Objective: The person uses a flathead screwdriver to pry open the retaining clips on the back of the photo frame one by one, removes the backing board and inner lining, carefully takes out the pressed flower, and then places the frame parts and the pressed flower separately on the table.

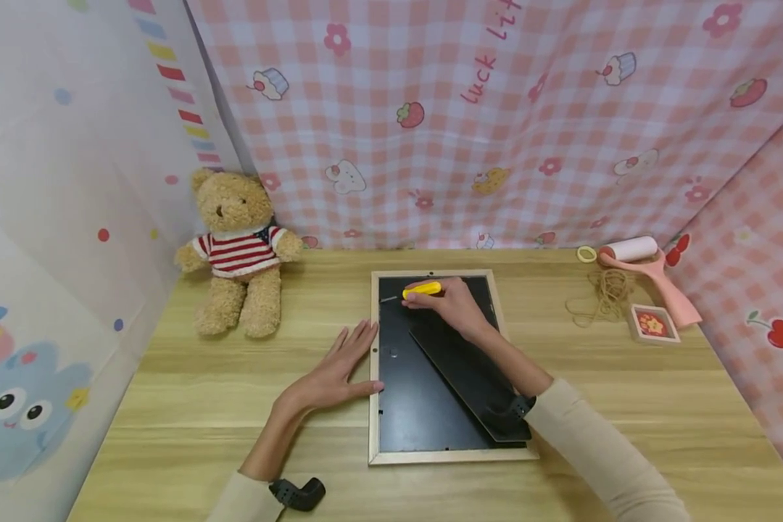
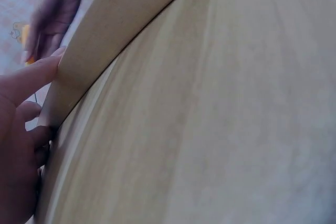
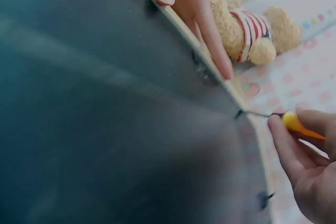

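A picture frame point(image 1: 457, 457) lies back side up on the wooden table, with light wood edges and a black backing board point(image 1: 404, 413). Its black stand leg point(image 1: 463, 384) slants across the board under the right forearm. My right hand point(image 1: 458, 308) pinches a yellow-handled screwdriver point(image 1: 423, 289) near the upper left corner. In the right wrist view the thin shaft reaches a small black tab point(image 3: 240, 114) at the frame's edge. My left hand point(image 1: 331, 378) lies along the left edge, fingers straight against its side and thumb over the rim.
A teddy bear point(image 1: 244, 246) in a striped sweater sits at the back left. At the back right are a lint roller point(image 1: 634, 249) with a pink handle, tangled twine point(image 1: 607, 286), a small yellow ring point(image 1: 586, 254) and a small square box point(image 1: 654, 324). Printed cloth hangs behind.
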Demonstrator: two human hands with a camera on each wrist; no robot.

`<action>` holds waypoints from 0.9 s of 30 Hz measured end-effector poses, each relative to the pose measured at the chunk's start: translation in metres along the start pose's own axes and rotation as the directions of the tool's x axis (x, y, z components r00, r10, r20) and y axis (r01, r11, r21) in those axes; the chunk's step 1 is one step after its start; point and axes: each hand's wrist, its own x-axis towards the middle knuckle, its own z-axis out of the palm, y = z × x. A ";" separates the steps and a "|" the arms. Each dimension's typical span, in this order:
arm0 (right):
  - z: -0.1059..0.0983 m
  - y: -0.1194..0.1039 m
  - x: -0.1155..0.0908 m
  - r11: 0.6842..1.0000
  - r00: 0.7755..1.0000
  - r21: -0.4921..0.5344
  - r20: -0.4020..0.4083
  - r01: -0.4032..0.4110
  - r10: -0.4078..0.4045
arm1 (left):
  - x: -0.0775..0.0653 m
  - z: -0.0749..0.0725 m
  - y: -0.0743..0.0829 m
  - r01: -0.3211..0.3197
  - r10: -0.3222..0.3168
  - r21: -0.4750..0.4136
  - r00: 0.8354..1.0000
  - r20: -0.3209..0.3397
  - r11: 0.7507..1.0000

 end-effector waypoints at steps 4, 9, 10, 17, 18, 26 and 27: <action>0.006 -0.016 0.004 0.950 0.993 -0.290 0.026 0.119 -0.117 | -0.001 0.001 -0.003 -0.020 0.020 0.007 1.000 -0.014 1.000; 0.008 -0.026 0.006 0.930 0.992 -0.343 0.056 0.129 -0.116 | 0.000 0.003 -0.006 -0.034 0.035 0.013 0.999 -0.020 0.999; 0.008 -0.026 0.006 0.929 0.992 -0.348 0.058 0.126 -0.113 | 0.000 0.003 -0.007 -0.034 0.035 0.014 0.999 -0.020 0.999; 0.009 -0.029 0.013 0.906 0.987 -0.393 0.076 0.158 -0.139 | 0.001 0.003 -0.009 -0.005 0.006 0.050 1.000 -0.005 0.999; 0.010 -0.031 0.015 0.894 0.985 -0.413 0.087 0.173 -0.151 | 0.001 0.003 -0.009 -0.009 0.009 0.044 1.000 -0.007 0.999; 0.017 -0.043 0.018 0.854 0.982 -0.487 0.128 0.183 -0.137 | 0.000 0.002 -0.008 0.001 -0.001 0.024 1.000 0.002 1.000; 0.015 -0.041 0.018 0.870 0.985 -0.465 0.124 0.165 -0.120 | 0.000 0.002 -0.008 0.006 -0.007 0.029 1.000 0.007 1.000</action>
